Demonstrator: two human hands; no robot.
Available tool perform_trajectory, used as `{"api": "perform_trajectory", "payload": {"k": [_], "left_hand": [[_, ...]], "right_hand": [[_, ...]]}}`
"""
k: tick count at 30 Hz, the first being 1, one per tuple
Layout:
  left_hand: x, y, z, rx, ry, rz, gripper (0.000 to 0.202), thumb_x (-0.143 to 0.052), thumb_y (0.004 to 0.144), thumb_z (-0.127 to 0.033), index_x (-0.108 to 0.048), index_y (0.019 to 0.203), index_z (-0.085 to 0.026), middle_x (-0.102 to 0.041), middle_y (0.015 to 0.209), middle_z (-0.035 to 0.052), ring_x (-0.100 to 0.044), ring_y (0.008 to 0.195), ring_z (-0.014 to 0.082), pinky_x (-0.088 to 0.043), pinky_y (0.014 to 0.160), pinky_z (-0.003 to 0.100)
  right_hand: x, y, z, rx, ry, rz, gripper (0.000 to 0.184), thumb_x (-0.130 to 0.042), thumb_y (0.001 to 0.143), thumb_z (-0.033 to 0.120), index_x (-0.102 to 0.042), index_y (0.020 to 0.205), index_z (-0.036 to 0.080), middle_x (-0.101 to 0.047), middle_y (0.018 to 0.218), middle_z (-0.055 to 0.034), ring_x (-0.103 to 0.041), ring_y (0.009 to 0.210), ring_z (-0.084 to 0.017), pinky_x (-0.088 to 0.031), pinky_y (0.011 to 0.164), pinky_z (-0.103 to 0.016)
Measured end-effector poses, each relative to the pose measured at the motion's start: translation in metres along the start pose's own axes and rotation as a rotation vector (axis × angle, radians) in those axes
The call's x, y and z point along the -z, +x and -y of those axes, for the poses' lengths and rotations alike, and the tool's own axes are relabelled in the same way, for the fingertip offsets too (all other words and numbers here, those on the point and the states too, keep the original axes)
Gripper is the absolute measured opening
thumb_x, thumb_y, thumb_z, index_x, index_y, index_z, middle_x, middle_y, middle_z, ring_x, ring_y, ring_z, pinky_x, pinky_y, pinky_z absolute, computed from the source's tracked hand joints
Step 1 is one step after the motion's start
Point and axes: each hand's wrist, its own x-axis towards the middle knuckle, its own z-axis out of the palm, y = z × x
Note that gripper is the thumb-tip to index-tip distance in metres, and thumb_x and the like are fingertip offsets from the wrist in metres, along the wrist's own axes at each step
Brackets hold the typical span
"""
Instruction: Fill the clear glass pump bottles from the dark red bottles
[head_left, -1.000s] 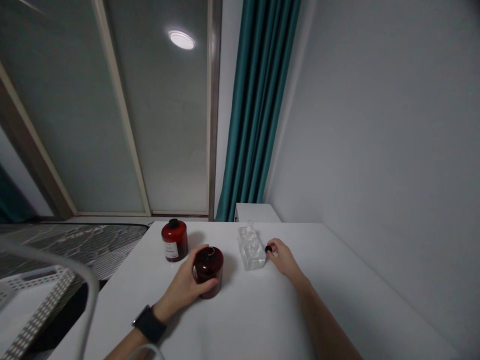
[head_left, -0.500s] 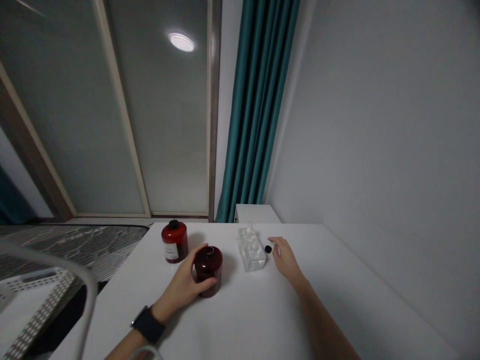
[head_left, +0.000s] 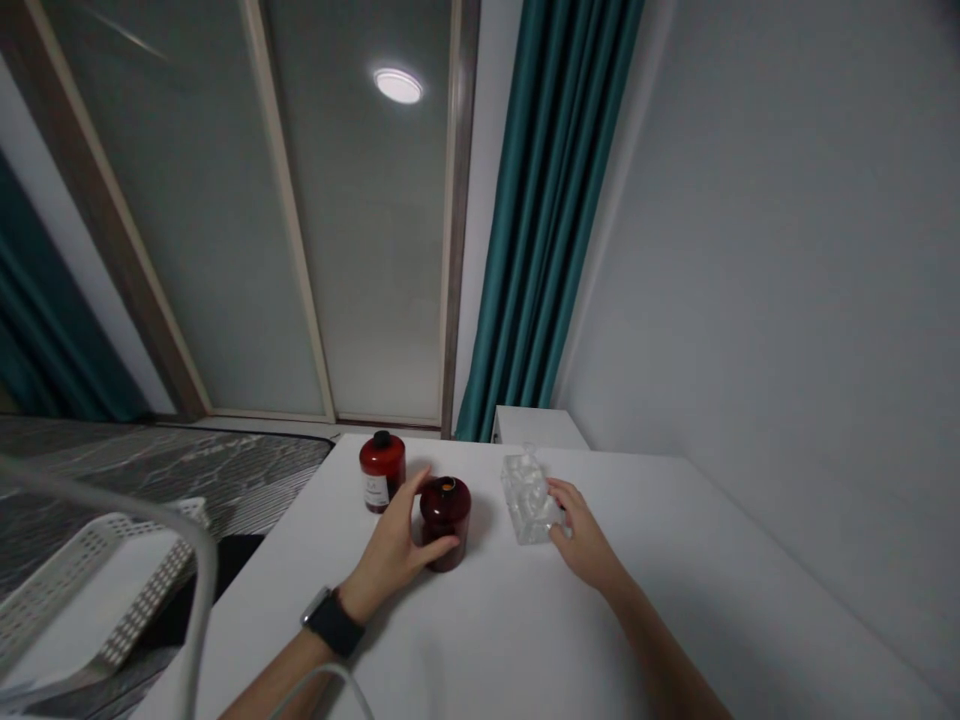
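We are cupping an uncapped dark red bottle (head_left: 445, 545) on the white surface (head_left: 465, 660)

The dark red bottle is standing upright near the middle of the surface, and we are taking it as the centre of our clock, twelve pointing away from us. Its neck is showing open. We are judging it stiff-walled and smooth, so likely slippery if damp; whether it is glass, or how full it is, we are not managing to tell. We are favouring a level hold around the body, below the shoulder, since any tilt could be risking a spill.

Our left hand (head_left: 394, 552) is wrapping the bottle from nine o'clock, fingers curving along the far side, thumb lying across the near side. Our right hand (head_left: 585, 535) is reaching in at three o'clock, fingers and thumb parted, meeting the right edge of a clear package (head_left: 525, 500) that is lying toward two. Whether it is pinching that edge we are not able to tell. The package is looking light and easily crumpled; we are preferring its edges for a hold.

Farther out, a capped red bottle (head_left: 383, 464) is standing at ten, a white basket (head_left: 150, 592) is sitting at nine beyond the surface, and a teal curtain (head_left: 555, 200) is hanging toward one.
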Motion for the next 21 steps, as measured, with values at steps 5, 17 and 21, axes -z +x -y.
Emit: {"api": "perform_trajectory", "payload": {"k": [5, 17, 21], "left_hand": [[0.004, 0.003, -0.005, -0.047, 0.073, -0.048, 0.081, -0.079, 0.076, -0.028, -0.037, 0.145, -0.023, -0.054, 0.142, 0.0155, -0.052, 0.131, 0.0344, -0.041, 0.111, 0.058], [0.0, 0.004, 0.001, -0.068, 0.134, -0.118, 0.074, -0.076, 0.082, -0.032, -0.036, 0.144, -0.023, -0.054, 0.14, 0.0155, -0.054, 0.129, 0.0332, -0.047, 0.106, 0.055], [0.0, 0.004, 0.004, -0.069, 0.153, -0.147, 0.071, -0.074, 0.085, -0.035, -0.035, 0.143, -0.023, -0.052, 0.141, 0.0154, -0.053, 0.13, 0.0322, -0.046, 0.107, 0.054]], "right_hand": [[-0.006, -0.007, 0.022, 0.034, -0.038, 0.025, 0.039, -0.054, 0.073, 0.012, -0.052, 0.111, 0.021, -0.052, 0.126, -0.0124, -0.049, 0.124, -0.029, -0.04, 0.108, -0.052], [-0.026, -0.019, 0.066, -0.069, 0.166, 0.351, 0.056, -0.066, 0.076, 0.017, -0.046, 0.127, 0.023, -0.052, 0.132, -0.0097, -0.048, 0.128, -0.027, -0.039, 0.109, -0.046], [-0.028, -0.019, 0.066, -0.107, 0.2, 0.361, 0.063, -0.067, 0.076, 0.018, -0.044, 0.134, 0.024, -0.053, 0.136, -0.0097, -0.051, 0.127, -0.028, -0.038, 0.111, -0.047]]}}
